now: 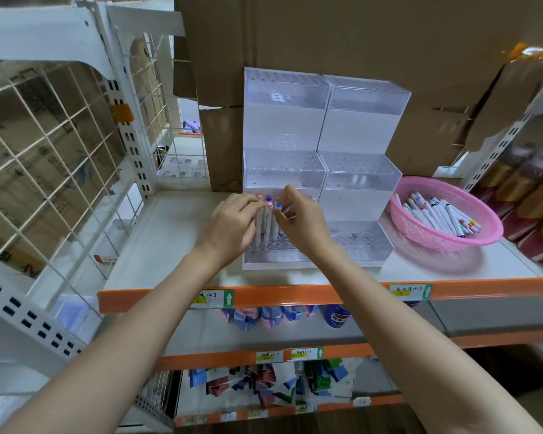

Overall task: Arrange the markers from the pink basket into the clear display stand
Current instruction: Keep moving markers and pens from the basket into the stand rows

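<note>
Left hand (231, 223) grips a bunch of white-barrelled markers with coloured caps (265, 220), upright over the lowest tier of the clear stepped acrylic display stand (358, 183). Right hand (301, 220), just beside the left, pinches the blue-capped marker (278, 211) in that bunch. Round pink plastic basket (489, 236) sits well right of the right hand and holds loose white markers (436, 214). The white shelf with orange front edge (295, 294) lies under both forearms.
</note>
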The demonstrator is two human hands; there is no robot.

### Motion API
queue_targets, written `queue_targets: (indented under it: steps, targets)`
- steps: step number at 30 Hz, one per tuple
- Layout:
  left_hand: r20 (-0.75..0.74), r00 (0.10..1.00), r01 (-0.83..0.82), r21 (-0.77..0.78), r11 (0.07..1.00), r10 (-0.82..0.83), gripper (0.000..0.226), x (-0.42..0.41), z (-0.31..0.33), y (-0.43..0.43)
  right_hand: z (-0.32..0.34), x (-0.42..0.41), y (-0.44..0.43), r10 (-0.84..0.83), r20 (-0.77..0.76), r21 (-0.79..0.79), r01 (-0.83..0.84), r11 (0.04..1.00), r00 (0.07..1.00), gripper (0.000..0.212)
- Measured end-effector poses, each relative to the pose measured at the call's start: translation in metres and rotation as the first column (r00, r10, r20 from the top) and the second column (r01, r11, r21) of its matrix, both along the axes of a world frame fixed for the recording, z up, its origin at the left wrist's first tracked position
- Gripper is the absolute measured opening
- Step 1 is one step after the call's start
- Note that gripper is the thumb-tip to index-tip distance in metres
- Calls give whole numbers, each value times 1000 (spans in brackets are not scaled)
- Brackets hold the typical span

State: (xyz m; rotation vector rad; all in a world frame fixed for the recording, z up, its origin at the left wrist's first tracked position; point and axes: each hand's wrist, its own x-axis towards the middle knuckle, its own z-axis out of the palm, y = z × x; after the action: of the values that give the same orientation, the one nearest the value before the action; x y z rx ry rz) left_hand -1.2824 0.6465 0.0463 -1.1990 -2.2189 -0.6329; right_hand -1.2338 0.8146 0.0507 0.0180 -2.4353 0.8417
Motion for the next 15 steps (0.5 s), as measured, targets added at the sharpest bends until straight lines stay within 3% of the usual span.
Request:
queue_targets:
  steps: [15]
  targets:
    - [27,999,-39,-59,998,40,46,5,2,1,9,-2,1,-75,96,-12,76,997,993,12]
